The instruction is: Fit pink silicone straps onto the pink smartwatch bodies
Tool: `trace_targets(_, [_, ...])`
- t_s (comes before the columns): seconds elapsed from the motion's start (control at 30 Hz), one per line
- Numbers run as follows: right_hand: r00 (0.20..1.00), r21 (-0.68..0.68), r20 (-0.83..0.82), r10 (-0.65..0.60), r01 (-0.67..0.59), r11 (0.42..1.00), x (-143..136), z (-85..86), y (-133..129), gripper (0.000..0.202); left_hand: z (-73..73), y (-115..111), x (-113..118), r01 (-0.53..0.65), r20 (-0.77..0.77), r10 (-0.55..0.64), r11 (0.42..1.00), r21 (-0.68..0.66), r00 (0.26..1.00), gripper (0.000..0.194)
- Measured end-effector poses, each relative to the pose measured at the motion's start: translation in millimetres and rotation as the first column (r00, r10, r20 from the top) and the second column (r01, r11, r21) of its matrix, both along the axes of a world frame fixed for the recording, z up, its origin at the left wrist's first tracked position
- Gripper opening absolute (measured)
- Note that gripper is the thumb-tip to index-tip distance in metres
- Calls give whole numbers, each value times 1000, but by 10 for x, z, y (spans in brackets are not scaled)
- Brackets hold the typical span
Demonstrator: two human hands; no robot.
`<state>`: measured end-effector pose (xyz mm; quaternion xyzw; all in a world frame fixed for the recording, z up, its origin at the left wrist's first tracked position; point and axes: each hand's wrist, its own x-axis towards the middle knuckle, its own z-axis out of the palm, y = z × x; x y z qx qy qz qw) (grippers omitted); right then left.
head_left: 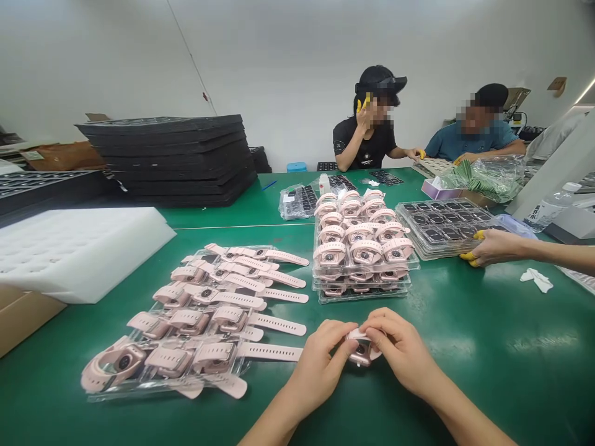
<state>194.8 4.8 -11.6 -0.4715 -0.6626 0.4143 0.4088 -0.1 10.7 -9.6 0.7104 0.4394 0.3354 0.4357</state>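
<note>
Between my two hands is a pink smartwatch (pixel 361 354), its strap bent into a loop, just above the green table. My left hand (pixel 320 353) pinches the strap from the left with thumb and fingers. From the other side my right hand (pixel 400 347) has its thumb and fingers closed on the same strap. To the left, a clear plastic tray (pixel 139 390) carries several pink watches, many with straps hanging over its right side. Beyond my hands, stacked clear trays (pixel 362 296) hold several more pink watches with looped straps.
A co-worker's hand (pixel 488 248) with yellow finger covers grips a tray of dark watch faces (pixel 449 223) at the right. White foam (pixel 125 248) and stacked black trays (pixel 176 161) stand at the left. Two people (pixel 372 139) sit across the green table (pixel 465 347).
</note>
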Motion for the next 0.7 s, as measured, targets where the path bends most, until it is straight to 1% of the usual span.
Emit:
trace_targets(0.07, [999,-50,-35,-11,9,999,-21,-15,0,26,-17,-2,5,8,42,-7,999,-32,999,28])
trace_targets(0.1, [997,-81,-67,-37,32,996,-35,-29,-1,26,-33,-3,15,-15,87,21,998,-68,996,30])
trace_targets(0.17, [983,-156,-145,-116,93,983,-63,-63,-5,27,-72,-4,46,-92,189,124,981,-169,974,36])
trace_targets(0.23, [963,-213,-206,-173,129,969,-76,-90,-5,29,-101,1,75,-158,280,238,947,-278,930,40])
trace_targets(0.3, [960,-217,-228,-161,112,970,-67,-98,-1,28,-104,13,86,-181,331,303,918,-353,894,38])
trace_targets(0.33, [964,-201,-223,-145,100,974,-56,-94,2,28,-95,20,83,-183,333,311,913,-364,890,36])
trace_targets(0.4, [974,-165,-195,-114,82,983,-29,-76,9,26,-59,33,61,-197,281,294,924,-327,913,29])
trace_targets(0.5, [982,-150,-158,-101,78,986,-5,-42,13,22,1,45,22,-180,139,214,958,-222,967,21])
trace_targets(0.53, [981,-154,-161,-111,86,984,-5,-33,12,21,13,47,15,-164,112,190,964,-210,975,20])
trace_targets(0.6, [976,-175,-178,-128,97,980,-14,-20,9,20,15,49,14,-161,128,195,958,-238,972,23])
trace_targets(0.7, [978,-248,-193,-74,24,968,-26,-7,7,20,-12,43,37,-212,223,292,922,-325,930,30])
